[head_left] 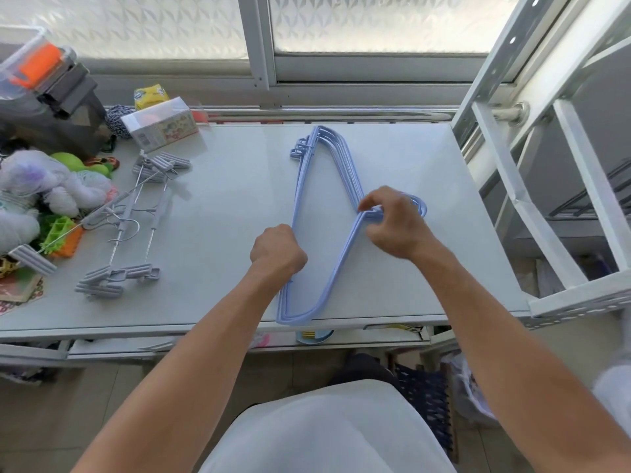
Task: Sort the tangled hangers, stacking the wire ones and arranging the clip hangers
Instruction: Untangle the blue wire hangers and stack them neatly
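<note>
A stack of several blue wire hangers (336, 155) lies on the white table (232, 186), its long bar running from the far middle toward the near edge and its hooks pointing right. My left hand (277, 251) is curled around the long bar on the left side of the stack. My right hand (392, 221) pinches the necks of the hangers just left of the hooks. Several grey clip hangers (136, 216) with metal rods and hooks lie in a loose group on the table's left part, apart from both hands.
Plush toys (41, 186) and colourful toys crowd the left edge. A clear box (160, 122), a yellow pack (151, 94) and a grey container (51, 107) stand at the back left. A white metal shelf frame (546, 165) rises on the right. A window is behind.
</note>
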The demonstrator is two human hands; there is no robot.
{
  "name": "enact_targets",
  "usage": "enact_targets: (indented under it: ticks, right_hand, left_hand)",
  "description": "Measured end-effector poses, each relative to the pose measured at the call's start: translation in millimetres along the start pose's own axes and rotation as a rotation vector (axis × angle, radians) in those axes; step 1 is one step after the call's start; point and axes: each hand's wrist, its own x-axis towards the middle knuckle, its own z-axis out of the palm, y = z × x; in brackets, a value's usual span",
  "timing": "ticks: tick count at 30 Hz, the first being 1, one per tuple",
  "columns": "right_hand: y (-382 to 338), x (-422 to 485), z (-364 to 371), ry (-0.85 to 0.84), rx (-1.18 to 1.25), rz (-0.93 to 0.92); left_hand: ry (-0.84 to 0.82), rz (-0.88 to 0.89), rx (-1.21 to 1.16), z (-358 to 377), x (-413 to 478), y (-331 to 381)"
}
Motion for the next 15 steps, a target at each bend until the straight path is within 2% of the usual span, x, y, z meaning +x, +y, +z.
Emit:
enact_targets:
  ticks: [1,3,6,15]
  right_hand:
    - [11.1,7.9,-4.5,0.028,-0.161,0.047]
    - [26.9,21.2,-8.4,-0.049,-0.430,0.128]
    - [26.6,31.0,-2.8,-0.182,-0.636,0.165]
    - [24.3,47.4,4.6,-0.166,-0.683,0.198]
  left_hand:
    - [0.001,0.005,-0.001,0.7,-0.5,0.4]
    - [0.005,0.009,-0.011,1.4,-1.8,1.9]
    - [0.017,0.009,-0.015,1.0,-2.5,3.2]
    - [0.031,0.006,-0.021,2.5,-3.5,3.6]
